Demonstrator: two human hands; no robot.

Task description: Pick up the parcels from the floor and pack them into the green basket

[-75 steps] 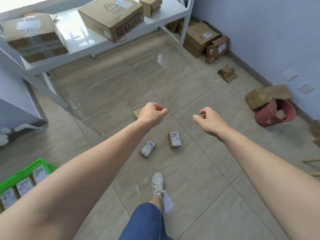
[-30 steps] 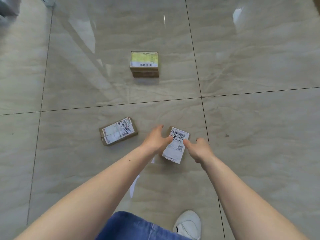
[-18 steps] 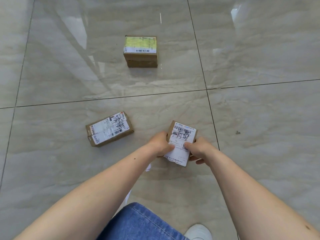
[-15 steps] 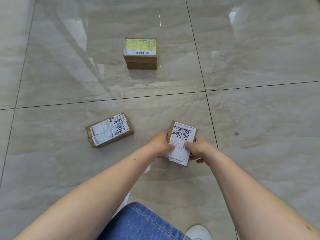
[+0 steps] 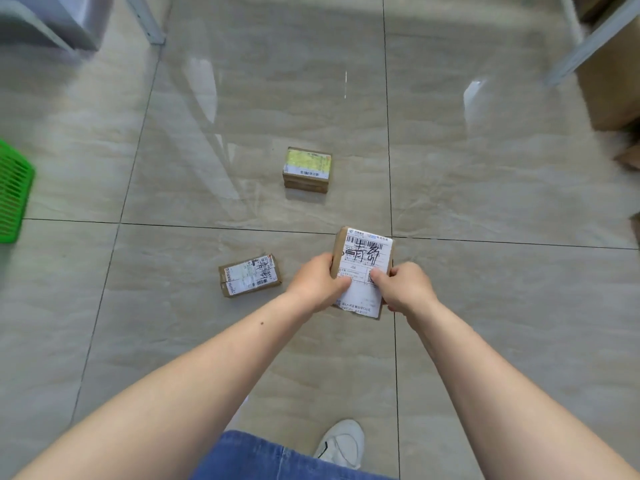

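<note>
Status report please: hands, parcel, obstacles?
Left hand and right hand grip white-label parcel. Two parcels on floor. Green basket far left. Path clear.

Three parcels (image 5: 362, 268) (image 5: 249, 275) (image 5: 307, 169) (one basket (image 5: 14, 192))

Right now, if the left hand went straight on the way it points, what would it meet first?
Nothing beyond the parcel the left hand already grips; past it, probably bare floor, though depth is unclear.

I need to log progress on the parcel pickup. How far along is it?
Done: nothing visibly, since the green basket shows only its corner. In hand: left hand and right hand grip the white-label parcel. Left: the yellow-label parcel and the small parcel lie on the floor.
</note>
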